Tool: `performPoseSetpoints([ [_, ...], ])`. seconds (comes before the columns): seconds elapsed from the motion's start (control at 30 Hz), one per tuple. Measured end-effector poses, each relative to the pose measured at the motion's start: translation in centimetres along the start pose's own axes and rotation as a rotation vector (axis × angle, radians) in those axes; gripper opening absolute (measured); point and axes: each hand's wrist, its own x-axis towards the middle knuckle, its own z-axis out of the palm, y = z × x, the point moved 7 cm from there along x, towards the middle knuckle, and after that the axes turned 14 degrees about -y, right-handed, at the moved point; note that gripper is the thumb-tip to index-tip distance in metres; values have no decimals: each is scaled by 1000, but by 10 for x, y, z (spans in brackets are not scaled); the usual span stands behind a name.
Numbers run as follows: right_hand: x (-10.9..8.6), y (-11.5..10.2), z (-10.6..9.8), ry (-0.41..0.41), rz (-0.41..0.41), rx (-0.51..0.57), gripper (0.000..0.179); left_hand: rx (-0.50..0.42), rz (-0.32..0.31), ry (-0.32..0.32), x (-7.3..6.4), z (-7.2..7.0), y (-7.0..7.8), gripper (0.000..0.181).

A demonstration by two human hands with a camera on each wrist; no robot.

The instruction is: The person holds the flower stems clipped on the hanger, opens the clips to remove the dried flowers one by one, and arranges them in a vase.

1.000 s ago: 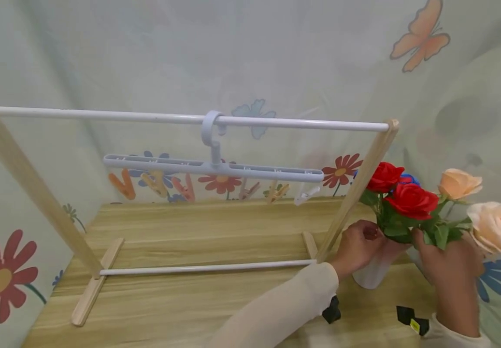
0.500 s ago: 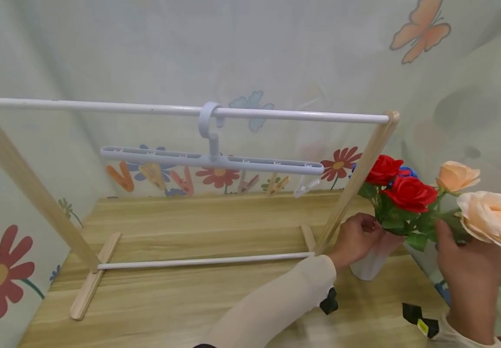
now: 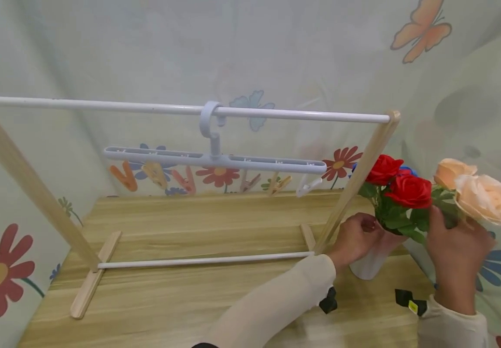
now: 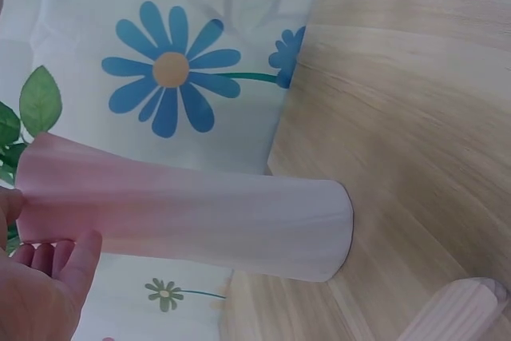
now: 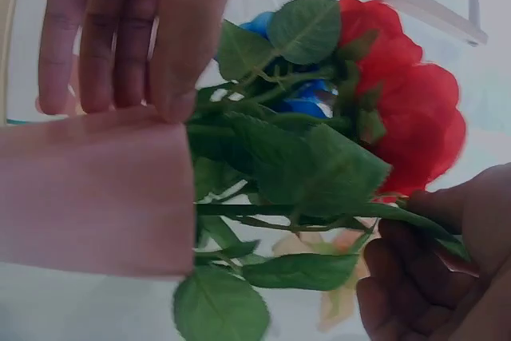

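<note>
A pink-and-white vase [image 3: 374,256] stands on the wooden table at the right, holding red roses [image 3: 408,191], a paler peach rose [image 3: 452,173] and a partly hidden blue flower [image 5: 303,101]. At its rim, the thumb and fingers of my left hand [image 3: 354,240] grip the vase; the left wrist view shows this hand [image 4: 48,285] at the pink end. My right hand [image 3: 459,253] holds a large peach rose [image 3: 487,198] below its bloom. Close up, the right hand [image 5: 447,261] pinches a green stem [image 5: 375,212] among the leaves.
A wooden rack with a white top bar [image 3: 146,107] stands left of the vase. From the bar hangs a pale hanger [image 3: 215,158] with several coloured clothespins [image 3: 124,176]. The rack's right post [image 3: 359,188] is close to my left hand. Behind is a flower-patterned curtain [image 3: 276,48].
My right hand shifted rightward from the vase, then back left and up a little, bringing the large peach rose closer to the other peach one. My left hand keeps its grip on the vase.
</note>
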Motion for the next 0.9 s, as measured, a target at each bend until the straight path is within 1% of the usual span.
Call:
performPoseSetpoints([
  [0.1, 3, 1, 3, -26, 22, 2, 44, 8, 3, -13, -2, 1, 1, 26],
  [0.23, 5, 1, 4, -74, 60, -62, 40, 28, 19, -28, -4, 2, 4, 26],
  [0.33, 6, -2, 4, -98, 46, -118, 39, 46, 23, -24, -4, 2, 6, 26],
  [0.37, 6, -2, 3, -105, 47, -119, 40, 48, 22, -21, -4, 2, 6, 26],
  [0.43, 4, -3, 0, -85, 23, -112, 41, 47, 20, -20, -5, 2, 5, 27],
  [0.5, 3, -4, -1, -85, 10, -113, 42, 44, 17, -19, -6, -1, 2, 27],
  [0.53, 2, -4, -1, -99, 16, -118, 44, 43, 16, -19, -6, -2, 1, 28],
  [0.6, 0, -2, 0, -155, 53, -143, 50, 27, 10, -21, -9, -6, -1, 30],
  [0.7, -3, 4, 7, -298, 125, -218, 60, 20, -8, -33, -15, -15, -4, 34],
  [0.77, -5, 8, 13, -386, 157, -254, 66, 39, -13, -49, -19, -23, -3, 37],
  [0.87, -8, 12, 20, -450, 161, -267, 67, 92, -19, -115, -25, -34, -2, 41],
  [0.9, -9, 14, 22, -471, 164, -262, 67, 111, -18, -148, -28, -37, -1, 42],
])
